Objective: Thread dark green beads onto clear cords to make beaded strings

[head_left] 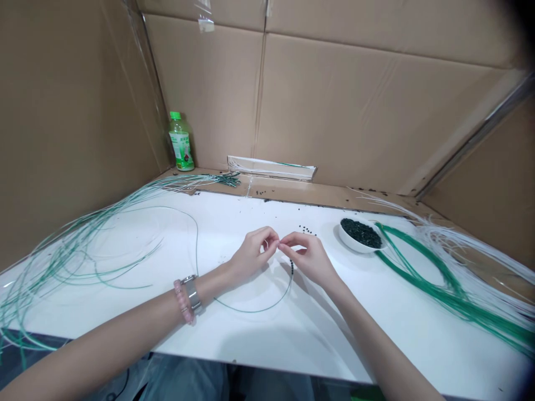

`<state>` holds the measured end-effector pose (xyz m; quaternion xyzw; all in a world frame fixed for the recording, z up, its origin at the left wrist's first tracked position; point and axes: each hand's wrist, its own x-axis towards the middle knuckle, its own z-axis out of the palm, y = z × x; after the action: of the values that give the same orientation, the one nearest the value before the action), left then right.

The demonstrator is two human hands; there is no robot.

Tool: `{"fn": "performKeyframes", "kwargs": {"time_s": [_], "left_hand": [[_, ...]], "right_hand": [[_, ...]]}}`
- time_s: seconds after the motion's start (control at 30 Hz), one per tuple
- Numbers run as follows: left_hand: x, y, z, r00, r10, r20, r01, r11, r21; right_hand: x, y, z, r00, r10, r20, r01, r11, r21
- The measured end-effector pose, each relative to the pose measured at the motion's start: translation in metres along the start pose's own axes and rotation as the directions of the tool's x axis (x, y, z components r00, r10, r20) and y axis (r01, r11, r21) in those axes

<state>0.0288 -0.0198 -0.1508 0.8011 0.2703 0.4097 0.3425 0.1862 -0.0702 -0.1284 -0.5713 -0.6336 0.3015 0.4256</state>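
Observation:
My left hand (pixel 253 253) and my right hand (pixel 307 259) meet above the white tabletop, their fingertips pinched together on something too small to see clearly. A thin green wire (pixel 251 310) curves across the table and runs up under my right hand. Several black beads (pixel 291 268) are strung on it just below my right palm. To the right of my right hand sits a white oval bowl (pixel 349 239) heaped with dark beads. A few loose beads (pixel 307 230) lie just beyond my fingertips.
A large spread of green wires (pixel 75 250) lies at the left, and a bundle of green and white strands (pixel 451 284) lies at the right. Cardboard walls surround the white table. A green-capped plastic bottle (pixel 181 142) stands at the back left, near a flat white package (pixel 271 168).

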Motion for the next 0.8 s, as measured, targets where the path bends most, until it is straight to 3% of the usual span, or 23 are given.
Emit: {"fn": "performKeyframes", "kwargs": {"time_s": [0.3,0.63,0.8], "left_hand": [[0.002,-0.001,0.001,0.994,-0.096,-0.054,0.084,0.979,-0.185],[0.000,0.001,0.001,0.995,-0.090,-0.036,0.085,0.988,-0.133],[0.014,-0.010,-0.008,0.989,-0.126,-0.081,0.120,0.989,-0.084]], "right_hand": [[0.001,0.001,-0.001,0.998,-0.016,-0.063,0.019,0.999,0.050],[0.000,0.000,0.003,0.998,-0.017,-0.063,0.023,0.996,0.091],[0.002,-0.001,0.001,0.990,-0.022,-0.137,0.052,0.976,0.213]]}}
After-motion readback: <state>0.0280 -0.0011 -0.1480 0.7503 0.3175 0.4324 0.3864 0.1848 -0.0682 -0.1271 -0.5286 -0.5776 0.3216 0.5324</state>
